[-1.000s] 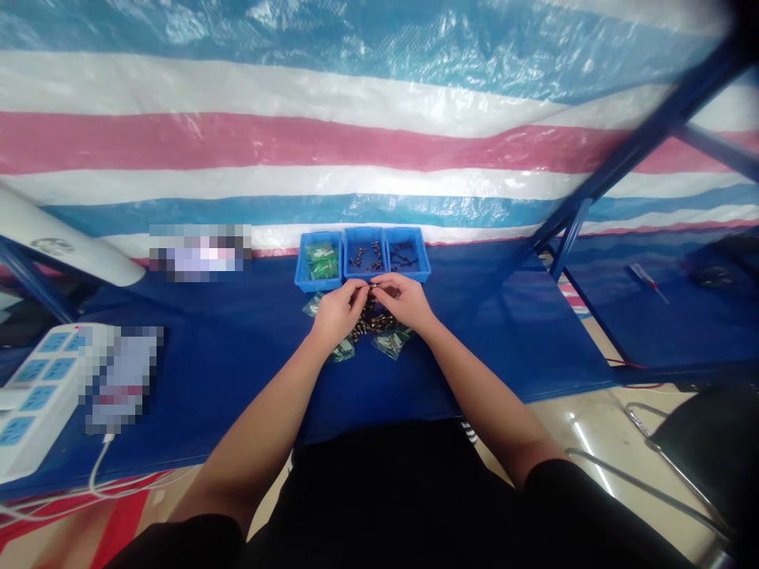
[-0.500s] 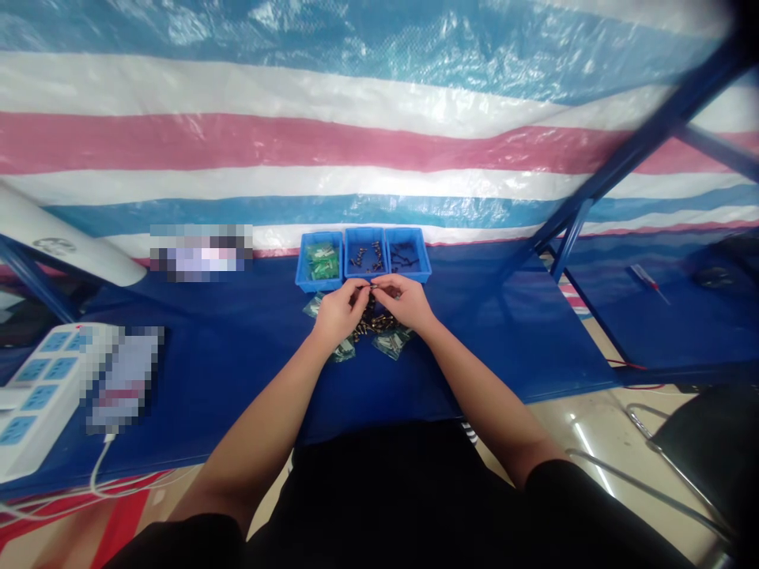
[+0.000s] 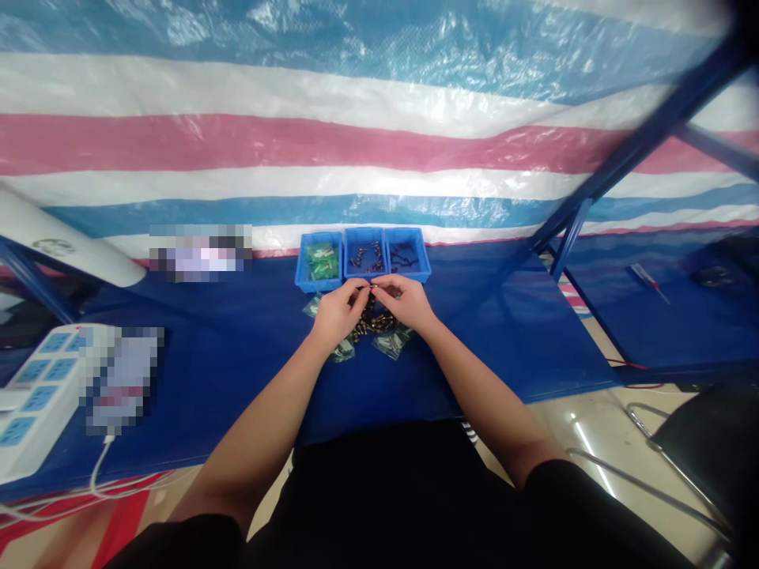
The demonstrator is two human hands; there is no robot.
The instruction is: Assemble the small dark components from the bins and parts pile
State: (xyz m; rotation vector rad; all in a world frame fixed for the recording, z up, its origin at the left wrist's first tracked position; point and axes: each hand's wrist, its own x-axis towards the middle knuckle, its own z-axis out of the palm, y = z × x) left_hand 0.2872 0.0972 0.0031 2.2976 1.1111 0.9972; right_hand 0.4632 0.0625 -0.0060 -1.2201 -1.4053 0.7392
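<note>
My left hand (image 3: 337, 311) and my right hand (image 3: 406, 303) meet over a small pile of dark and brass-coloured parts (image 3: 375, 320) on the blue table (image 3: 237, 363). Both hands pinch a tiny dark part between their fingertips, held between them just in front of the bins. Small clear bags with green contents (image 3: 389, 343) lie around the pile. Behind the hands stand three blue bins in a row: the left bin (image 3: 319, 261) holds green bags, the middle bin (image 3: 364, 255) small dark and brass parts, the right bin (image 3: 406, 255) dark parts.
A white power strip (image 3: 35, 387) with a cable lies at the left table edge. A striped tarp (image 3: 356, 134) hangs behind the table. A blue metal frame (image 3: 598, 182) slants at the right, with a second blue surface holding a screwdriver (image 3: 647, 280). A chair (image 3: 700, 466) stands lower right.
</note>
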